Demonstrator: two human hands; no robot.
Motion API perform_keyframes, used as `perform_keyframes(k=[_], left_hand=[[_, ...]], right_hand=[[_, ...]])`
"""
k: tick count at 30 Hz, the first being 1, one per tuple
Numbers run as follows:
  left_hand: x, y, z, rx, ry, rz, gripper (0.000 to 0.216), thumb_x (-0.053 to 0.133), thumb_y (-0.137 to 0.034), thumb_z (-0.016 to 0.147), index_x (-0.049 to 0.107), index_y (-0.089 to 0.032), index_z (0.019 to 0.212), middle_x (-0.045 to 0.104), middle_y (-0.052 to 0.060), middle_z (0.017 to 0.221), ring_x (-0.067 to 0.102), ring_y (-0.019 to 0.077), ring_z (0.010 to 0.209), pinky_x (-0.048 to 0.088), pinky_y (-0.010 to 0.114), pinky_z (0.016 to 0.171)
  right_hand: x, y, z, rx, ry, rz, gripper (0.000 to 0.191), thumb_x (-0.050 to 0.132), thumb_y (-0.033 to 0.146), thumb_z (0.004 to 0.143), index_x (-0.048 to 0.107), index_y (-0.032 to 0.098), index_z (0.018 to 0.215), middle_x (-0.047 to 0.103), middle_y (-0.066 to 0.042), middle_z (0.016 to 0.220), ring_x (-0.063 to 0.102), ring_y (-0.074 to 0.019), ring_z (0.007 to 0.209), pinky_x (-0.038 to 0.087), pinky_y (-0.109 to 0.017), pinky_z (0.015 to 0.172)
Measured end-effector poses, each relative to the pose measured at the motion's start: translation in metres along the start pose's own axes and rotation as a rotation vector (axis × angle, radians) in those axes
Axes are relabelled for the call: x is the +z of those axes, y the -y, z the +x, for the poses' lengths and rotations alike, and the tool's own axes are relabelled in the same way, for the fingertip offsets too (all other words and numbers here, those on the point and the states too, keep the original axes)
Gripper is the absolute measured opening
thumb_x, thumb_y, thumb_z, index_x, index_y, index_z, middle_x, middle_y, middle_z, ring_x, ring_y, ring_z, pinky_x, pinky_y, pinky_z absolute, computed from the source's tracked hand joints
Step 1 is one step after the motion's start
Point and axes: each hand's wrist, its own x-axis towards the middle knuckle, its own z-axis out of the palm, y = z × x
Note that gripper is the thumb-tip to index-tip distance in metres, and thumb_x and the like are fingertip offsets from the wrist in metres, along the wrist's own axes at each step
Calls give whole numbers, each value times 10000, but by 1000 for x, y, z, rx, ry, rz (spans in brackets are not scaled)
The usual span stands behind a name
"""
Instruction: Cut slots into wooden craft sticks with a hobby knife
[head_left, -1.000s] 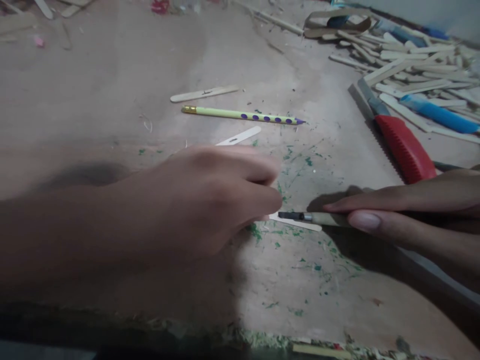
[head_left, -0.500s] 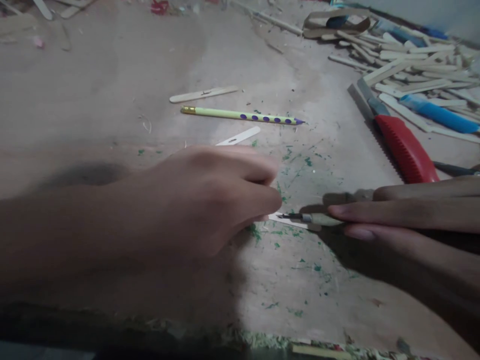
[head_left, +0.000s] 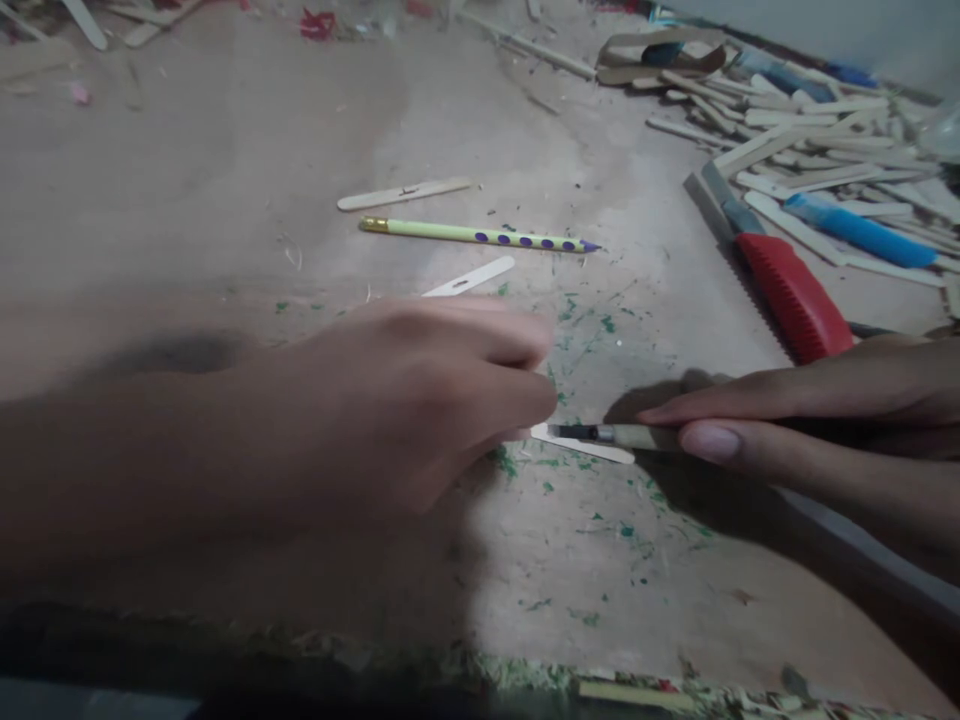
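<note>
My left hand [head_left: 442, 390] is closed over one end of a wooden popsicle stick [head_left: 592, 450], pressing it against the tabletop; its fingertips hide that end. In my right hand [head_left: 780, 430] is a thin carving tool [head_left: 637, 436] with a pale handle, a metal collar and a dark narrow blade. Its tip lies over the stick, just beside my left fingers. Beyond my left hand a second popsicle stick [head_left: 472, 277] with a small slit is partly covered. A yellow-green pencil [head_left: 450, 233] with purple dots lies farther back, and behind it another slit stick [head_left: 405, 193].
A red-handled saw [head_left: 795, 295] lies at the right, its toothed edge toward the middle. Behind it spreads a heap of popsicle sticks [head_left: 817, 150] with a blue tube-like object [head_left: 862, 230]. A roll of brown tape [head_left: 660, 55] stands at the back. Green marks dot the tabletop [head_left: 585, 560].
The fingers of my right hand have shifted on the handle and the blade has turned slightly, its tip still at the stick. My left hand keeps its place; the view has moved a little.
</note>
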Motion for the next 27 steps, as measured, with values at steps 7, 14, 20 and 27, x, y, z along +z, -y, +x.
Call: perform_keyframes(k=[7,14,20,27], left_hand=[[0,1,1,17,-13,-11,424,537,77,1181,665,-201,887,651,-22,924,569,144,825,438,341,784],[2,4,0,10,-11,-15,385,591,70,1139,662,-226,904,700,-3,953,615,181,848,474,366,792],[4,6,-2,2,-16,-43,361,629,66,1117,654,-224,904,684,-16,947,597,165,816,430,354,765],[4,4,0,7,-35,-73,407,508,19,1192,663,-208,892,647,-25,937,564,140,814,408,318,779]], right_hand=[[-1,3,1,-21,-7,-35,155,958,486,1188,1046,552,1297,1007,66,1261,1013,-308,860,798,-248,601],[-8,-2,-2,-35,16,-67,185,973,457,1174,1041,566,1308,1010,72,1249,1021,-299,922,810,-231,677],[-3,-4,1,-74,61,-49,274,947,414,1190,1016,612,1366,993,101,1300,1020,-282,953,826,-237,774],[-5,5,8,-40,61,-106,166,900,645,1180,1055,591,1210,996,83,1240,1017,-342,922,851,-334,690]])
